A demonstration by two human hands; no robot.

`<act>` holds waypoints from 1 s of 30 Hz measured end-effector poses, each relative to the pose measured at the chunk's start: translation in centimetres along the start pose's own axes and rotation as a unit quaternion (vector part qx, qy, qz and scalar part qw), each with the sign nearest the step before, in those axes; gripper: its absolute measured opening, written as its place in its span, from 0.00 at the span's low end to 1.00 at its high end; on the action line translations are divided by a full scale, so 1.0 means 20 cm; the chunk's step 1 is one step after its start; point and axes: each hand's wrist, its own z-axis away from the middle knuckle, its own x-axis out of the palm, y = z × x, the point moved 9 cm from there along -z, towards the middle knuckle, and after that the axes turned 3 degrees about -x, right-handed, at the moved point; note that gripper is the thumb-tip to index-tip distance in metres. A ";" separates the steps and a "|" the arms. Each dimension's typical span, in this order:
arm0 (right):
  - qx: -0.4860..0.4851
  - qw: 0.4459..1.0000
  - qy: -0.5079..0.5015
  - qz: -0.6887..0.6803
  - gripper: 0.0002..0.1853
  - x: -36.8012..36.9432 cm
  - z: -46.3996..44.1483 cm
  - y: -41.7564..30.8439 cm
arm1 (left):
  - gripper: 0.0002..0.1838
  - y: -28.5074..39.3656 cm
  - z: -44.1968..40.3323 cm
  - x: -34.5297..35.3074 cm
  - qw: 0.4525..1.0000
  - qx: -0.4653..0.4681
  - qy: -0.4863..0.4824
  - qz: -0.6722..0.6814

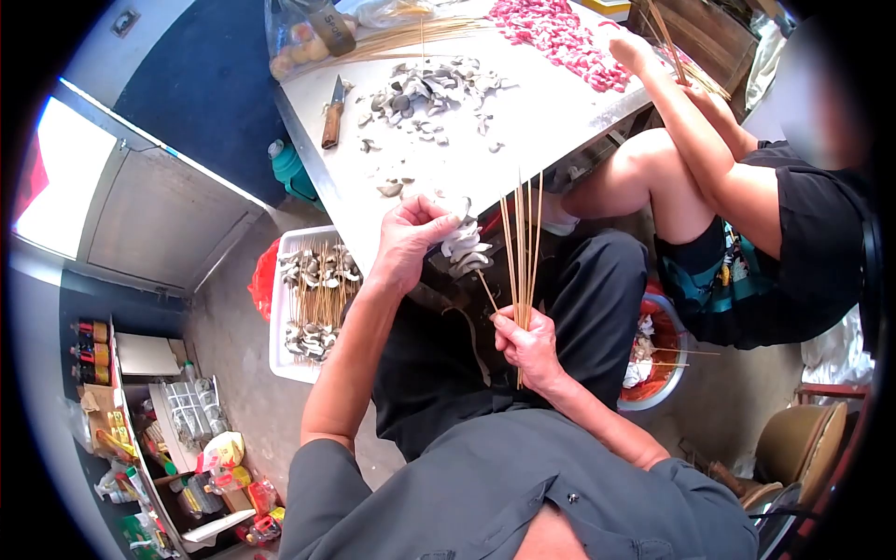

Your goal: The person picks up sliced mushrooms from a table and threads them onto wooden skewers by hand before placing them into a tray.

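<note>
My right hand [527, 347] is closed around a bundle of bamboo skewers [523, 252] that fan upward. Its thumb and finger also grip the lower end of one tilted skewer [487, 291]. Grey-and-white oyster mushroom pieces [465, 248] are threaded in a stack on that skewer's upper part. At the top of the stack my left hand [413, 235] pinches a mushroom piece; the skewer's tip is hidden there. Just beyond my hands, a loose pile of mushroom pieces [425, 89] lies on the white table [327, 173].
A knife [333, 112] lies on the table's left side, near bare skewers [401, 39]. Red meat pieces [560, 37] cover the far right. A co-worker's arm [695, 131] reaches in there. A white tray [277, 345] of loaded skewers stands lower left; a basin [677, 359] sits right.
</note>
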 end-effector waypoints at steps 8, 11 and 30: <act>-0.004 1.000 -0.008 -0.011 0.03 -0.01 -0.08 -0.06 | 0.08 0.17 -0.18 -0.05 0.989 0.084 0.036 -0.113; 0.002 1.000 0.001 -0.011 0.04 -0.03 -0.08 -0.04 | 0.06 0.32 -0.36 -0.10 0.965 0.141 0.103 -0.196; 0.012 1.000 0.009 0.002 0.05 -0.11 -0.15 -0.06 | 0.11 0.50 -0.97 0.18 0.482 0.378 0.031 -0.790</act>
